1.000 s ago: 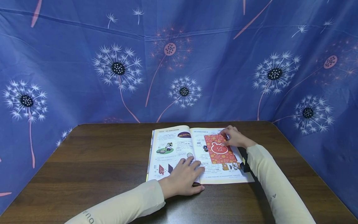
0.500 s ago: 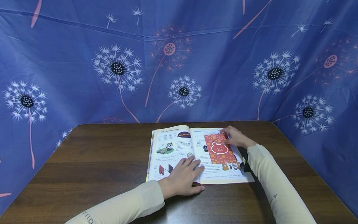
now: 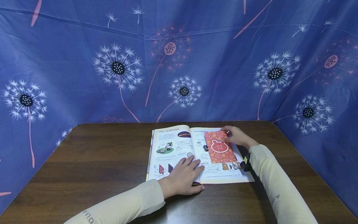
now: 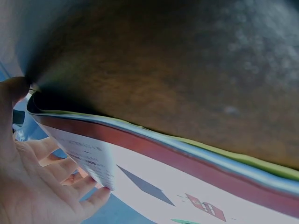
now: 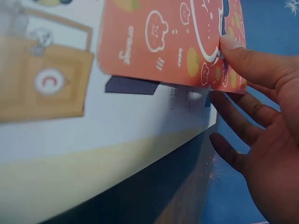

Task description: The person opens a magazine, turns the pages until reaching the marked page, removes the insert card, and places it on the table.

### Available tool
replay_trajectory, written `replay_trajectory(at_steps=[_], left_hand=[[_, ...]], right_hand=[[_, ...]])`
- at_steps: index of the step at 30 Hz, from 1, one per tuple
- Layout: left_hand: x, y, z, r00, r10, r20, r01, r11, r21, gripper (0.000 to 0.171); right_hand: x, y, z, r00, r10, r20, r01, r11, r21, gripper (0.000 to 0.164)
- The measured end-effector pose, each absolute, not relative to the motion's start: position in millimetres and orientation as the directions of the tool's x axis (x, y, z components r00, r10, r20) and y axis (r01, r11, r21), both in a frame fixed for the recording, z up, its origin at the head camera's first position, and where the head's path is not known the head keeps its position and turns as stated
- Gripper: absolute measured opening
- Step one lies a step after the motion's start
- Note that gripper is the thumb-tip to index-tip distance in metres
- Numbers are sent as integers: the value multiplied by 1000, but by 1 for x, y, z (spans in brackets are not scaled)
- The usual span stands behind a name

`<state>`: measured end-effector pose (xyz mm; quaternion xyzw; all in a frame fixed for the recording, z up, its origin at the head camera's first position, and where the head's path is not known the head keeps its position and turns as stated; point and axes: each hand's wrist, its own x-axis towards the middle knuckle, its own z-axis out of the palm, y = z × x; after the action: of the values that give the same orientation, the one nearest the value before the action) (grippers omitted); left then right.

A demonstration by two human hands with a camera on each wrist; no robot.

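Note:
An open book [image 3: 170,155] with printed text and pictures lies on the table. My left hand [image 3: 183,175] rests on its near middle with fingers spread, the thumb at the near edge. In the left wrist view that hand [image 4: 42,182] lies against the page by the fold. Over the right page is a thin, flat red card [image 3: 220,147] with a bear face, tilted with its far end raised off the page. My right hand [image 3: 237,137] pinches its far right corner. In the right wrist view the thumb is on the card [image 5: 168,42], with fingers behind it.
The brown wooden table [image 3: 98,161] extends to both sides of the book. A blue cloth with dandelion prints [image 3: 212,62] hangs behind it. A small black device [image 3: 245,164] sits at the right wrist, close to the book's right edge.
The far end of the red card has risen slightly off the page, with my right hand pinching it. My left hand and the book stay where they were.

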<state>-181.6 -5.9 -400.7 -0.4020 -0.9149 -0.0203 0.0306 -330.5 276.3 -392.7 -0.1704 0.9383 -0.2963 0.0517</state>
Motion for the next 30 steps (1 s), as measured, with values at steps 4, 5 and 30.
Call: replay_trajectory(at_steps=[4, 5, 30], left_hand=[[-182, -6, -401, -678, 732, 64, 734, 678, 25, 67], [-183, -6, -401, -679, 731, 62, 734, 679, 28, 67], [-181, -7, -402, -674, 735, 69, 737, 675, 11, 67]], right_hand=[[-331, 278, -390, -940, -342, -5, -265, 736, -623, 47], [-331, 279, -390, -938, -347, -1, -269, 729, -630, 47], [-319, 288, -382, -964, -261, -54, -103, 552, -828, 46]])
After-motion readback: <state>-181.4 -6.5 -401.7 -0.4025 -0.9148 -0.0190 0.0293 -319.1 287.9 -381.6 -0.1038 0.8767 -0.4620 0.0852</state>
